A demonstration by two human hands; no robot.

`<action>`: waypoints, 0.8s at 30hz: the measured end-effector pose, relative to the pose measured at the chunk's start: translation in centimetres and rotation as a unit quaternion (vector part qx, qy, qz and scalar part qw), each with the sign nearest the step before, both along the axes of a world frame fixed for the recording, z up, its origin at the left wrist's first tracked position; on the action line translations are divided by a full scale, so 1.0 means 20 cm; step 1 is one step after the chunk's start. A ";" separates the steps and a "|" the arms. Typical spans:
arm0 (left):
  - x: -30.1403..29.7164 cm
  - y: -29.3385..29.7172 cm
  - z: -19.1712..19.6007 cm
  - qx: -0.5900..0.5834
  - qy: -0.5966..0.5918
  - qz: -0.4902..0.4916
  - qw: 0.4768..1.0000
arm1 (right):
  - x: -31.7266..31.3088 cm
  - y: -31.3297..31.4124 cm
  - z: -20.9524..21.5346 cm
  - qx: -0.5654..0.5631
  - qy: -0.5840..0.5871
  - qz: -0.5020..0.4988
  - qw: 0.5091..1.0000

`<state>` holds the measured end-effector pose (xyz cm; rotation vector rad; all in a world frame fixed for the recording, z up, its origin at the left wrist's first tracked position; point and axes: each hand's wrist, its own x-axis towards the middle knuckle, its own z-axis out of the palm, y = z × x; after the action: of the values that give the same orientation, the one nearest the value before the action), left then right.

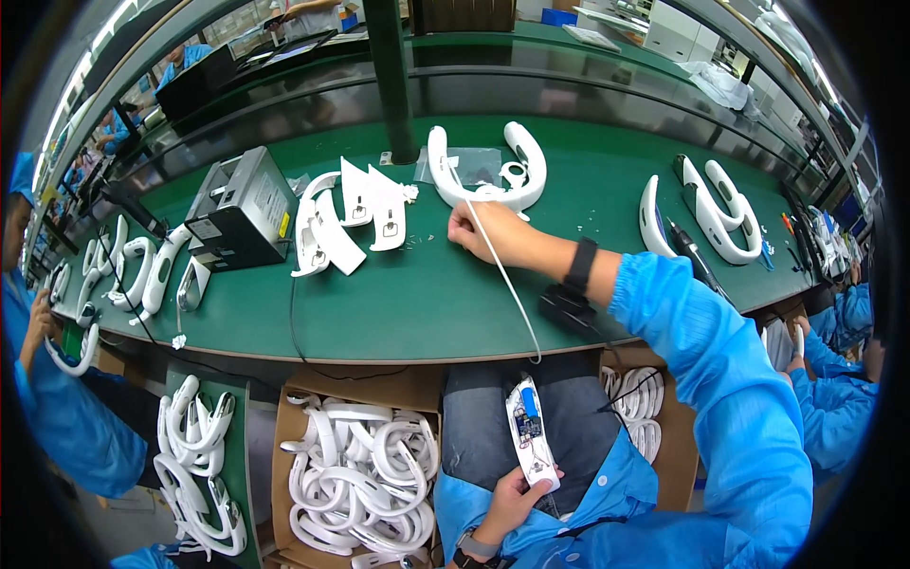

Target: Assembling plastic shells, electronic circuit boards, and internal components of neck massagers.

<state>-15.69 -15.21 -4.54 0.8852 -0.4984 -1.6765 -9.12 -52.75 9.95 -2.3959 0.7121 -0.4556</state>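
So the person's left hand [517,498] was down low over the lap, gripping the bottom end of a long white casing [533,436]. The thing sat open side up, with a circuit board and a blue part showing inside, and it was just off the near edge of the green table [427,308], over the jeans.

The right hand [471,228] was out over the table, right by the bottom curve of a white U-shaped shell [517,198]. Its fingers were bunched up, but I couldn't tell if there was anything pinched in them. A thin white cord [503,272] ran from the shell past that hand to the table's near edge, and whether the hand had hold of it I couldn't say either.

A clear plastic bag [482,163] lay by the shell, partly inside the U. Off to the left were some curved white covers [332,232], a couple of flatter white pieces [388,211] and a boxy grey-and-black unit [243,209]. Over on the right, a dark pen-shaped tool [695,254] lay between a curved white piece [651,216] and a bigger white frame [718,223].

Below the table, left of the lap, a cardboard box [282,455] was piled with curved white parts [365,479].
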 end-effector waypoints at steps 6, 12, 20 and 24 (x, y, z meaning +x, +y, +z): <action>0.03 -0.01 0.04 0.005 0.002 -0.005 1.000 | 0.14 -0.03 -0.04 -0.073 0.031 -0.021 0.997; 0.05 0.01 0.01 0.005 0.004 -0.003 1.000 | 0.09 -0.01 0.03 -0.050 0.077 -0.043 0.995; 0.03 0.03 0.00 0.005 0.015 0.003 1.000 | 0.15 -0.01 -0.01 -0.069 0.055 -0.023 0.996; 0.02 0.03 -0.01 -0.005 0.009 0.004 1.000 | 0.13 0.02 0.00 -0.050 0.018 0.001 0.999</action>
<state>-15.39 -14.67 -4.67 0.8629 -0.4893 -1.6724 -6.52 -52.34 9.95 -2.5035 0.7194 -0.4586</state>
